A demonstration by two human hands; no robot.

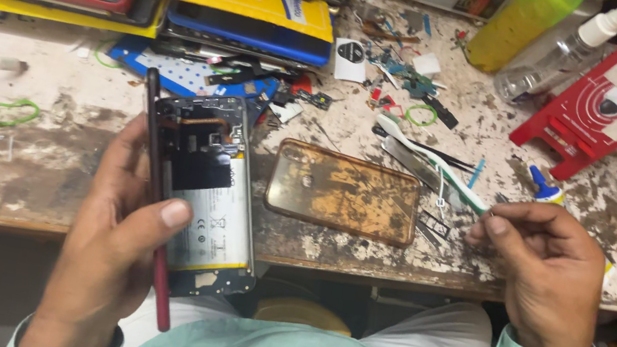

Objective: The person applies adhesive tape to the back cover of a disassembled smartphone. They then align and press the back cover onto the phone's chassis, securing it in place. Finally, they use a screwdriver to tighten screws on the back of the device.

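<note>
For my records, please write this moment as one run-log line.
left hand: holds opened phone, battery visible | right hand: pinches small part, too small to identify | worn phone case: flat on workbench

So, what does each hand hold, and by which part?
Left hand holds the opened phone by its long edges. Right hand pinches something tiny at its fingertips; what, I cannot tell.

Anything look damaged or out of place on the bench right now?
Yes. The phone in the left hand has its back off, with battery and board bare. The clear case on the worn, stained bench is yellowed and blotchy. Small parts lie scattered behind it.
</note>
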